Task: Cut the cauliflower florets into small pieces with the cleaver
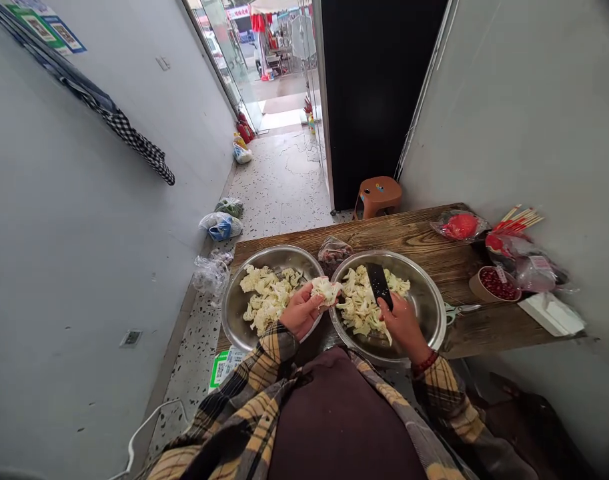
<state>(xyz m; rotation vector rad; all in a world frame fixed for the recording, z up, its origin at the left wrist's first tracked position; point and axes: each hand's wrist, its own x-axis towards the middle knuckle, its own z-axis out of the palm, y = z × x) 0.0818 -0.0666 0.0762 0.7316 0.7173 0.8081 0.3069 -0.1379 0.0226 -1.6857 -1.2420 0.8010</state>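
Observation:
Between the two bowls, my left hand is closed around a piece of cauliflower. My right hand grips a knife with a broad black blade, held over the right bowl; its handle is hidden in my fingers. The left steel bowl contains several cauliflower florets. More florets lie in the right steel bowl, partly covered by the blade and my hand.
On the wooden table are a bagged dark red item, scissors, a cup of red seeds, a tissue pack and a bagged red item. A brown stool stands behind. Plastic bags lie along the left wall.

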